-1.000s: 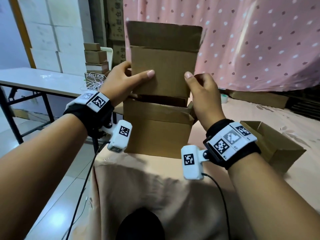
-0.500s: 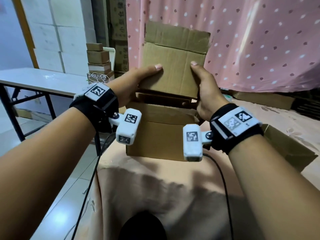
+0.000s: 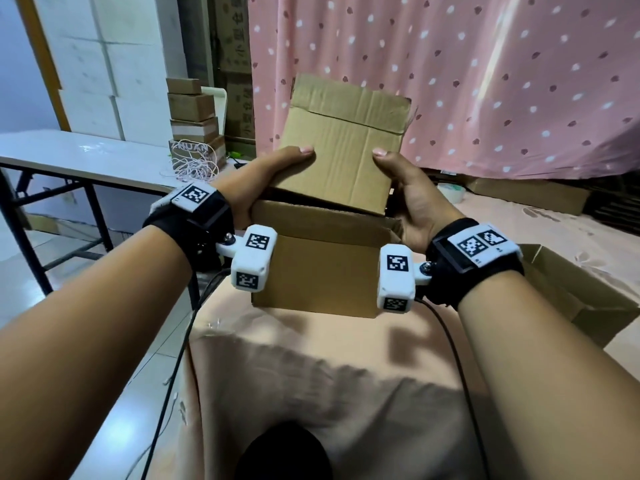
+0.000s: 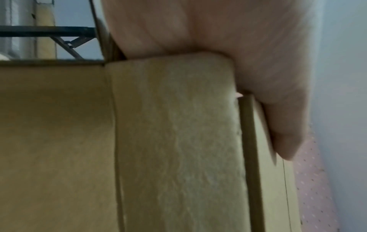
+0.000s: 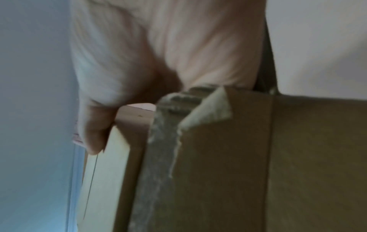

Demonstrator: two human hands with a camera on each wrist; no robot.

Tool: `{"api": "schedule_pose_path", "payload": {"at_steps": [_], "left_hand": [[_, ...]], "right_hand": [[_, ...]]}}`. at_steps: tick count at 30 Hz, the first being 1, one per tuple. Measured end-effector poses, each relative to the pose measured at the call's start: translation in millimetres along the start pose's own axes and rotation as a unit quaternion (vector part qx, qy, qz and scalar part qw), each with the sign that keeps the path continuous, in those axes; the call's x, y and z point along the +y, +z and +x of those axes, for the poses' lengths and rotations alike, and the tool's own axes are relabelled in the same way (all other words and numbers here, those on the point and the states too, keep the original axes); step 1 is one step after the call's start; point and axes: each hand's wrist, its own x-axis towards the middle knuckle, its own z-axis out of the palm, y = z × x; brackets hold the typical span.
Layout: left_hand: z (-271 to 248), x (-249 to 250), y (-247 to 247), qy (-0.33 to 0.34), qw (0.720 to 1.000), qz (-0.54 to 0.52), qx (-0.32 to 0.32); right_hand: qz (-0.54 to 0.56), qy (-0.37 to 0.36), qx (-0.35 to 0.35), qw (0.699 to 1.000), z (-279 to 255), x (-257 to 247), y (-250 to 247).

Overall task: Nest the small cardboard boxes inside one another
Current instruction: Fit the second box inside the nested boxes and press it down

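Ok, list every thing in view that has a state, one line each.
inner box: tilted, partly inside the outer box, top flap up
outer box: upright on the cloth, open
left hand: grips the inner box
right hand: grips the inner box
side box: open, lying beside the outer box

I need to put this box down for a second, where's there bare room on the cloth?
Bare peach cloth lies between the person and the bigger open box. More lies behind the side box, toward the pink curtain. The middle is crowded: both hands grip the upper box there.
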Motion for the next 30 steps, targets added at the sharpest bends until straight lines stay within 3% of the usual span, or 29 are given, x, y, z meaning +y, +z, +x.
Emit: {"api": "schedule_pose_path", "payload": {"at_steps": [3,7,17,24,30], "left_hand": [[4.1,-4.4,-2.4,0.016,1.000,0.013,0.012],[4.7,-6.8,-3.5,0.010,1.000,-0.020,-0.021],[16.2,-19.0,-8.8,0.113,0.990,-0.083,-0.001],[7.3,-19.6,-7.4,0.128,0.987,-0.096,-0.003],[8.8,-21.0,-10.2,0.131,0.987,-0.087,-0.015]], "right_hand": [[-0.021,-0.016,0.000,1.000,1.9,5.6,0.2],[-0.019,-0.023,0.008,1.000,3.1,8.9,-4.6],[-0.034,-0.044,-0.013,0.998,2.3,15.3,-4.9],[-0.030,-0.079,-0.033,0.996,3.9,20.3,-7.4],[-0.042,-0.113,-0.008,0.993,-1.3,22.0,-7.9]]}}
